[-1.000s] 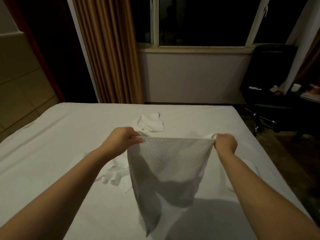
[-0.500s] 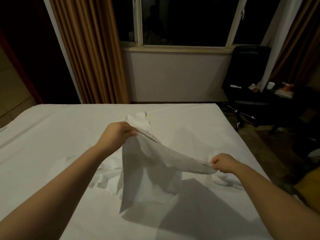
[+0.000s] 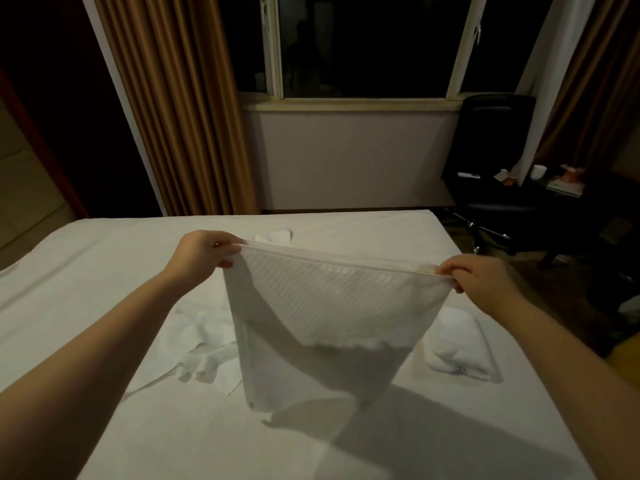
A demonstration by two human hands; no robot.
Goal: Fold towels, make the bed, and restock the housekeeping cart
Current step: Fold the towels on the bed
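Brown pleated curtain [image 3: 180,116]: far left, hanging beside the dark window.

White-sheeted bed [image 3: 104,271]: fills the near ground and carries all the linen.

Crumpled white cloth [image 3: 204,344]: lies loose on the sheet, left of centre.

Left hand [image 3: 204,252]: raised over the bed, fingers closed in a pinch on the upper left corner of the held towel.

White waffle-weave towel [image 3: 332,306]: centre, stretched taut along its top edge between both hands. It hangs doubled, and whether its lower edge touches the sheet cannot be told.

Right hand [image 3: 481,282]: set slightly lower, fingers curled tight on the upper right corner.

Folded white terry towel [image 3: 457,344]: on the bed, right of the hanging one.

Black office chair [image 3: 495,150]: far right, off the bed.

Step in hand, by judgement: folding towels, with one held out squared. The next move likely calls for bringing the two corners together, or laying the towel flat, with the edges kept aligned.
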